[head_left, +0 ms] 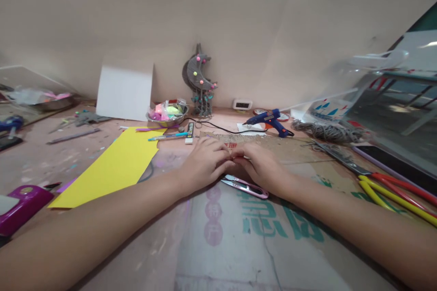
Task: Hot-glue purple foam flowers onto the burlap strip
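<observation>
My left hand (205, 163) and my right hand (261, 166) meet over the middle of the work surface, their fingertips pressed together. Whatever lies between the fingers, if anything, is too small or hidden to make out. Just below the fingers, thread snips (251, 188) with pink handles lie on a printed, plastic-covered cardboard sheet (235, 241). To the left of my left hand rests a sheet of yellow paper (112, 166), with a blue pen (169, 136) and a small ruler (190, 132) near its far end.
A blue glue gun (268, 119) stands beyond my right hand, its cord running left. Large scissors (367, 176), grey yarn (327, 132) and a phone (396, 163) lie at right. Behind stand a moon-shaped ornament (196, 72), a bowl (167, 122) and a white board (125, 91). A purple tool (29, 204) sits at left.
</observation>
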The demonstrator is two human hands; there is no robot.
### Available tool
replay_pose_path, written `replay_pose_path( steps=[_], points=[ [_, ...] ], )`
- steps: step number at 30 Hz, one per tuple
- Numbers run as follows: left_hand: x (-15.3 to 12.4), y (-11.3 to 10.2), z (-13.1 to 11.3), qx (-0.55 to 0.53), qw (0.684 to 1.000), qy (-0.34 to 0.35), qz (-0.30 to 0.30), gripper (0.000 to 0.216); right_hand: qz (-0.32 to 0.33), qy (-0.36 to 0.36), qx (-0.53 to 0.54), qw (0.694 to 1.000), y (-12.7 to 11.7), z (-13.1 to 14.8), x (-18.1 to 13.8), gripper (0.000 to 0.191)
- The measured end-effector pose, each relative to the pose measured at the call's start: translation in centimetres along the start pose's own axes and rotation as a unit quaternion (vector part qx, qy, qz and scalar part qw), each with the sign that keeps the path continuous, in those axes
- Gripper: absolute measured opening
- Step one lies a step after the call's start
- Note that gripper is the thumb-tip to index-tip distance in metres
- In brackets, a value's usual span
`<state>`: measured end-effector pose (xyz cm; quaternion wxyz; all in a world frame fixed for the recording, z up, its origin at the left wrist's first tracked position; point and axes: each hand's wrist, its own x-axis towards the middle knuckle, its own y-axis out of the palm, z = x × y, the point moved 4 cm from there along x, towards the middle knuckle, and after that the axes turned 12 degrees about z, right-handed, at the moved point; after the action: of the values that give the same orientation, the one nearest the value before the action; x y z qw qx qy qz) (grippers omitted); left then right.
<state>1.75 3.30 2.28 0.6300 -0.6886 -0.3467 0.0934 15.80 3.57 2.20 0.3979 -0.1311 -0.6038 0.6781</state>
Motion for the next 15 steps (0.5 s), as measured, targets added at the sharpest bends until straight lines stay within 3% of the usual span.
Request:
replay_pose_path(
  steps=[8,15],
  points=[
    [-0.2,-0.6,0.1,0.012,0.999,-0.038,0.001,0.027,-0.011,-0.004,0.03,0.999,-0.8,-1.6,-0.3,0.015],
    [-0.1,-0.1,1.0,0.051,0.996,-0.076,0.01,0.027,-0.158,0.128,0.109,0.973,-2.5,-2.6,-1.1,0.019]
  ],
)
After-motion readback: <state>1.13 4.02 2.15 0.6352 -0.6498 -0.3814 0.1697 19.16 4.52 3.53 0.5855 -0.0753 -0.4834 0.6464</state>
